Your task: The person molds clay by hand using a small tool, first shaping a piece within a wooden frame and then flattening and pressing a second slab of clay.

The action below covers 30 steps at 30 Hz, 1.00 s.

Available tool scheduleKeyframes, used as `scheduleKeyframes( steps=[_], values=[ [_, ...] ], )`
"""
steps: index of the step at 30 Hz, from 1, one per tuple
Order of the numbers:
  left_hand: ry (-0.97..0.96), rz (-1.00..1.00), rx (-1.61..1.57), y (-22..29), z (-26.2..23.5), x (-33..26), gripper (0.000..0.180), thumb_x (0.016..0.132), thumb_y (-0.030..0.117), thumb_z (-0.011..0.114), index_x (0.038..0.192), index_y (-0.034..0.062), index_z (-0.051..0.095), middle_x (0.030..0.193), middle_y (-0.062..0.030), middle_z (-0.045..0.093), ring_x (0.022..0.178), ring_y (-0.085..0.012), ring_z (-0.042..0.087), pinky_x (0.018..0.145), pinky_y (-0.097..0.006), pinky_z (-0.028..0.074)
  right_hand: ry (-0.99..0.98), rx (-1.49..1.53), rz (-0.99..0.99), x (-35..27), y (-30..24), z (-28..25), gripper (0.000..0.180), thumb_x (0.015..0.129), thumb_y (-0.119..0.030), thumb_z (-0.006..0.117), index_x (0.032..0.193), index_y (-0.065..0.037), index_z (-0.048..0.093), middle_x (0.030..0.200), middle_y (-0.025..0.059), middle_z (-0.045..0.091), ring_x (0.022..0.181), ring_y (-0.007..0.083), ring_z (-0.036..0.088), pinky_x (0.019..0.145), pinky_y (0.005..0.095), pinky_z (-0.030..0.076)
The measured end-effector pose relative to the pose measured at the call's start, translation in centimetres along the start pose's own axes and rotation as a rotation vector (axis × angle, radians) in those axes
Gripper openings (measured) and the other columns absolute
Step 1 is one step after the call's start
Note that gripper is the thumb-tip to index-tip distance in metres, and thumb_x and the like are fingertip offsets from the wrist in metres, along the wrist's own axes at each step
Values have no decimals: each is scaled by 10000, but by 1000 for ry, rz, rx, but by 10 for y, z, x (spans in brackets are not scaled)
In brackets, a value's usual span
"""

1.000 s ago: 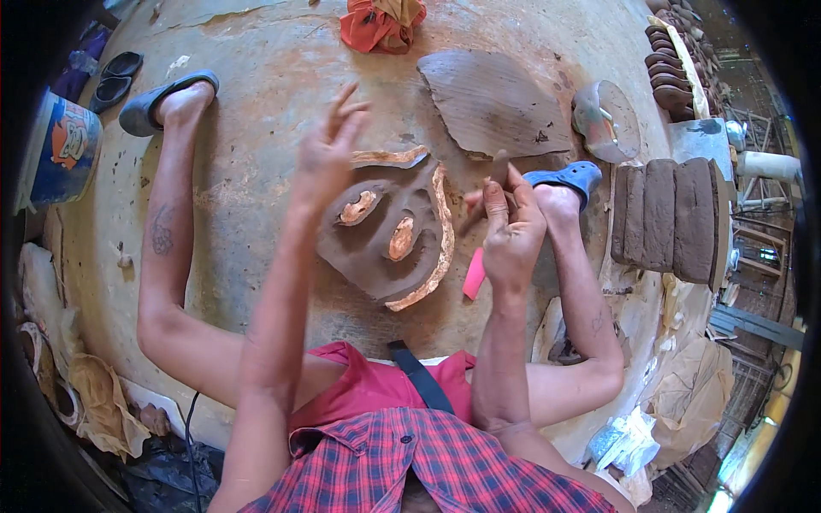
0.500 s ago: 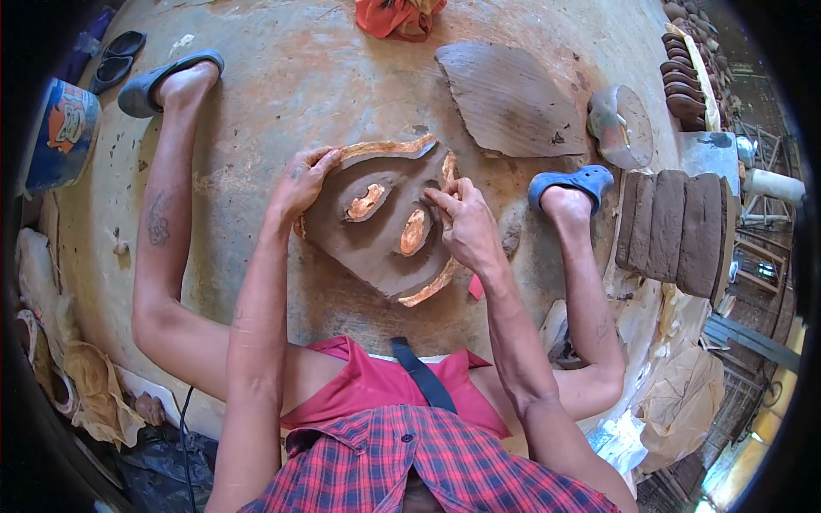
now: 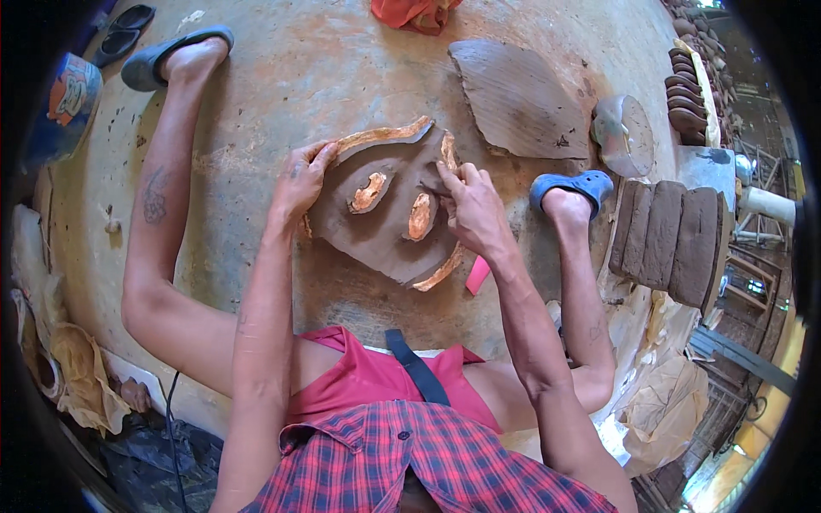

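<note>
- We are finding the clay form (image 3: 386, 221) lying on the floor (image 3: 265, 94) in front of the person, between the two outspread legs.
- Floor is showing widest toward the left leg (image 3: 162, 188) and upward to the red cloth (image 3: 416, 14); on the right, room is narrowing, a pink strip (image 3: 479, 275) lying just beside the form.
- The form's outer edge is curving down to the bottom, and its top right is tapering to a corner near the ridged clay slab (image 3: 517, 103).
- We are noting a dark grey-brown, hollowed surface, with two ovals (image 3: 368, 193) and a broken rim (image 3: 385, 137) showing rough orange.
- The form is lying between the hands: the left hand (image 3: 301, 181) is curling partly closed about its upper-left edge, thumb resting along the rim.
- The right hand (image 3: 475, 207) is bending over the right side, fingers mostly folded, a fingertip touching clay beside the right-hand oval; we are not managing to tell whether it is pinching anything.
- Farther right, we are seeing a blue shoe (image 3: 575, 190), a round tub (image 3: 623, 137) and stacked clay blocks (image 3: 663, 235) standing near one another.
- At far left, a bucket (image 3: 73, 107) is standing beyond the leg.
</note>
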<state>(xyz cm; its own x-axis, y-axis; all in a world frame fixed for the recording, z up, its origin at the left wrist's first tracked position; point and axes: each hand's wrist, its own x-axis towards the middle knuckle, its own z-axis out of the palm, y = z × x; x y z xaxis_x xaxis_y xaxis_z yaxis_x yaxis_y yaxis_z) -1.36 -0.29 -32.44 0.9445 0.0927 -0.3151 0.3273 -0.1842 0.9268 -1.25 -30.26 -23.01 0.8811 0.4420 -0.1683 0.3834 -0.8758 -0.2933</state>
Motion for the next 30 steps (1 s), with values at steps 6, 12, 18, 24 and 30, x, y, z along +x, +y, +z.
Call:
scheduleKeyframes(
  steps=[6, 12, 18, 24, 30],
  values=[
    [108, 20, -20, -1, 5, -16, 374, 1088, 304, 580, 1268, 24, 748, 1069, -65, 795, 960, -129, 673, 886, -325, 524, -85, -72, 50, -3, -15, -3, 558, 856, 10, 653, 1404, -99, 668, 1151, 146, 600, 1106, 347, 576, 963, 445, 537],
    [137, -54, -122, -11, 9, -25, 373, 1089, 278, 578, 1274, -6, 733, 1071, -95, 791, 974, -141, 679, 897, -323, 525, -155, -52, 6, 2, -6, -9, 520, 851, -7, 656, 1370, -52, 662, 1223, 165, 598, 1133, 375, 583, 973, 457, 558],
    [266, 11, -70, -16, 15, -45, 375, 1094, 263, 575, 1273, -31, 725, 1095, -106, 787, 1000, -136, 671, 903, -320, 524, -113, -60, 56, -1, -13, -7, 565, 836, 32, 631, 1394, -52, 666, 1139, 175, 609, 1101, 367, 580, 983, 441, 510],
    [392, -54, -168, -28, 27, -69, 366, 1096, 246, 572, 1271, -39, 719, 1121, -156, 786, 1025, -187, 700, 921, -346, 530, -69, 17, 74, -3, -11, 7, 518, 864, 6, 640, 1378, -52, 679, 1149, 188, 616, 1086, 376, 601, 986, 448, 508],
    [448, -138, -91, -20, 33, -82, 362, 1096, 235, 563, 1273, -44, 712, 1137, -193, 780, 1057, -243, 726, 941, -361, 534, -107, -20, 97, 0, -14, -4, 512, 873, -7, 642, 1381, -56, 678, 1126, 190, 624, 1078, 380, 603, 975, 447, 514]
  ],
)
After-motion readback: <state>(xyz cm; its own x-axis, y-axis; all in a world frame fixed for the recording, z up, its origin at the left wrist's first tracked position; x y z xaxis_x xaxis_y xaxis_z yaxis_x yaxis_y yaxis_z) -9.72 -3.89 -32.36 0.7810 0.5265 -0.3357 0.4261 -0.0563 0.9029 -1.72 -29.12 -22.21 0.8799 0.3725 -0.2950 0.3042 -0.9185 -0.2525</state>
